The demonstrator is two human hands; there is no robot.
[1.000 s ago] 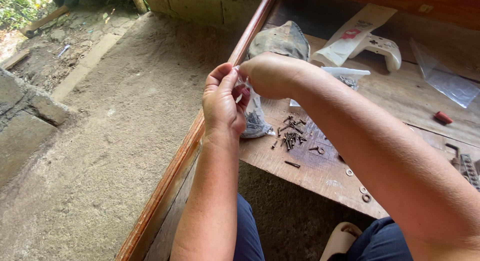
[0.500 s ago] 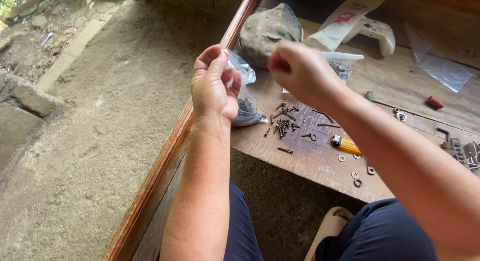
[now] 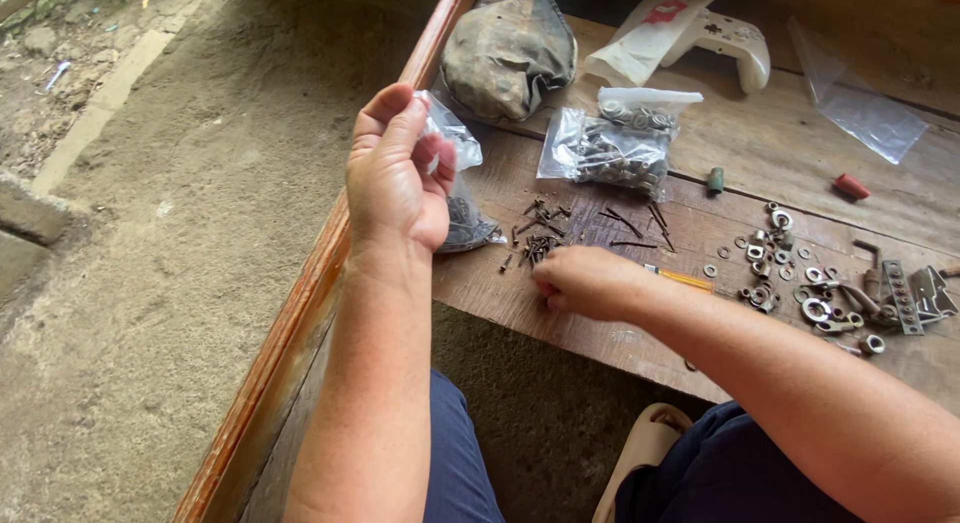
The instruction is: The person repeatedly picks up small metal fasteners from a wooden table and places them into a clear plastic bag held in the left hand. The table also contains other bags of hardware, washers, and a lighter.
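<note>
Screws sit mid-frame on the tabletop, right hand curled pinching some; left hand grips clear bag raised, handy.

Small clear plastic bag, dark hardware inside, pinched in left hand. Clear bag of metal fasteners mid-surface. White packet with red label at far edge. Empty clear bag far right.

left hand raised, fingers pinched, right hand lowered, curled
</note>
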